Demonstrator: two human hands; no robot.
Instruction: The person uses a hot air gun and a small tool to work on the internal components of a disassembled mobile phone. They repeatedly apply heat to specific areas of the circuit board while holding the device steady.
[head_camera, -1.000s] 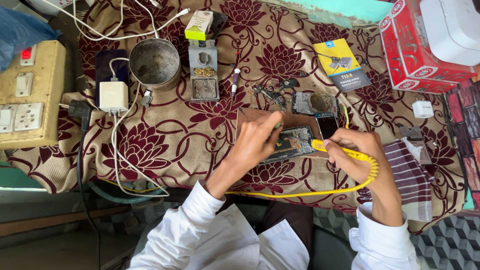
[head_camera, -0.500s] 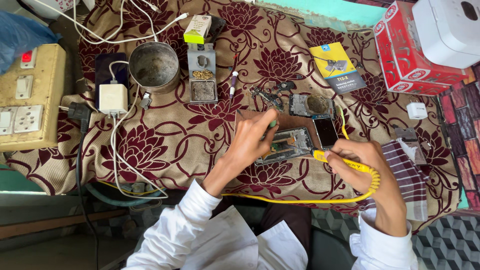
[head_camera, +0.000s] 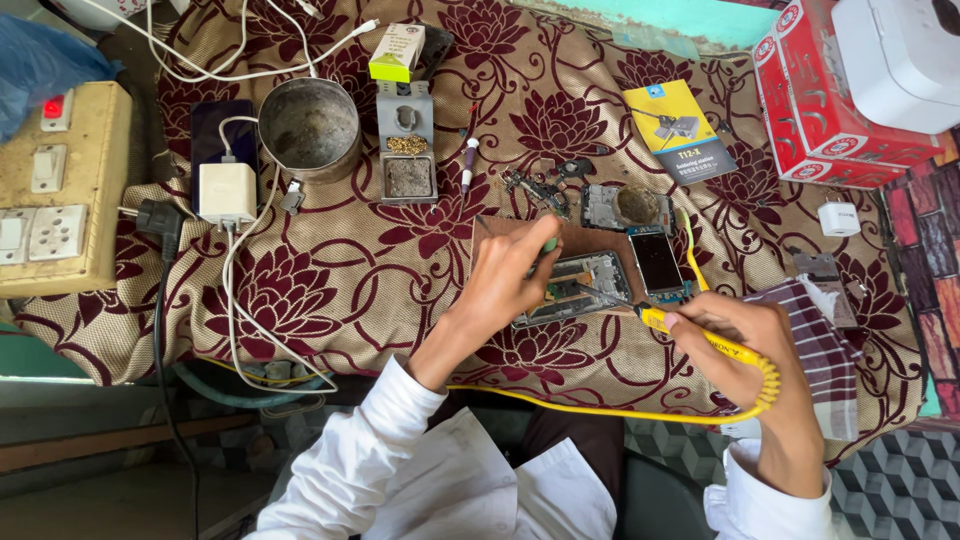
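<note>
An opened phone (head_camera: 585, 285) with its circuit board showing lies on a brown wooden board (head_camera: 600, 240) on the flowered cloth. My left hand (head_camera: 505, 275) rests on the phone's left end and pinches a thin green-tipped tool (head_camera: 549, 245). My right hand (head_camera: 735, 345) grips a yellow soldering iron (head_camera: 700, 335). Its thin tip points left and meets the phone's board. The iron's yellow coiled cord (head_camera: 770, 385) loops under my right wrist and runs left along the cloth's front edge.
A small phone part with a dark screen (head_camera: 658, 262) lies right of the phone. Behind stand a soldering-iron holder (head_camera: 406, 155), a metal cup (head_camera: 310, 125), a white charger (head_camera: 227, 192), a switchboard (head_camera: 55, 190), a yellow booklet (head_camera: 678, 128) and red boxes (head_camera: 830, 110).
My right hand and the soldering iron have shifted slightly left, bringing the tip onto the phone's board. My left hand stays on the phone.
</note>
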